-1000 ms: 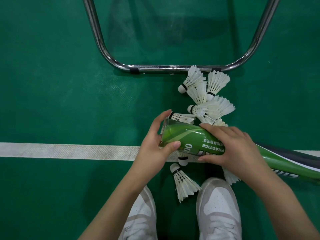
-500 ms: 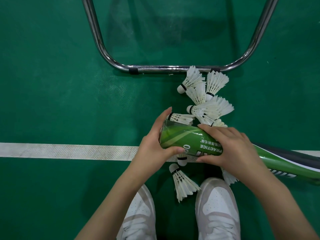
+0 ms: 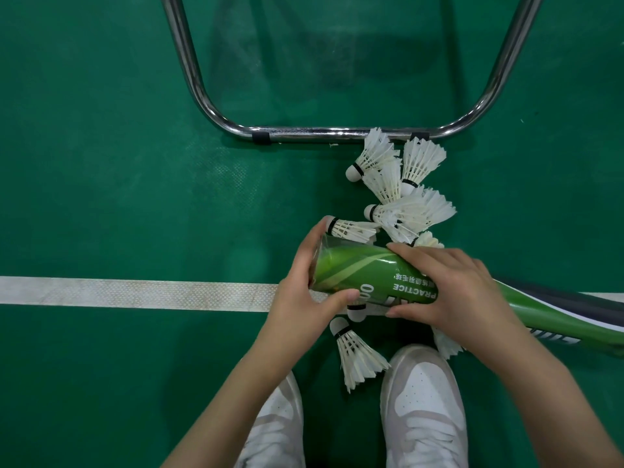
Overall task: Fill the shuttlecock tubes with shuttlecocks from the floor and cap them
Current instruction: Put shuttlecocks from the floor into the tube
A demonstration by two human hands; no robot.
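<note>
**Court Floor Count: One Tube, a Scatter of Shuttlecocks**

One green tube [image 3: 368, 275] lies across two hands, left [image 3: 304, 302] and right [image 3: 452, 292]. At least eight white shuttlecocks [image 3: 410, 214] show on the floor, most bunched above the tube, one [image 3: 356, 356] lying between two white shoes [image 3: 423, 400]; overlapping feathers keep the tally uncertain. One white line [image 3: 135, 293] crosses the floor, and one bent metal bar [image 3: 320, 133] lies beyond.

The tube [image 3: 364, 275] is bright green with pale green swirls and white lettering, the shuttlecocks [image 3: 401, 184] white with black bands, the floor [image 3: 101, 163] dark green crossed by a white line [image 3: 135, 293], the frame [image 3: 304, 134] shiny chrome, and the shoes [image 3: 425, 400] white and grey.
</note>
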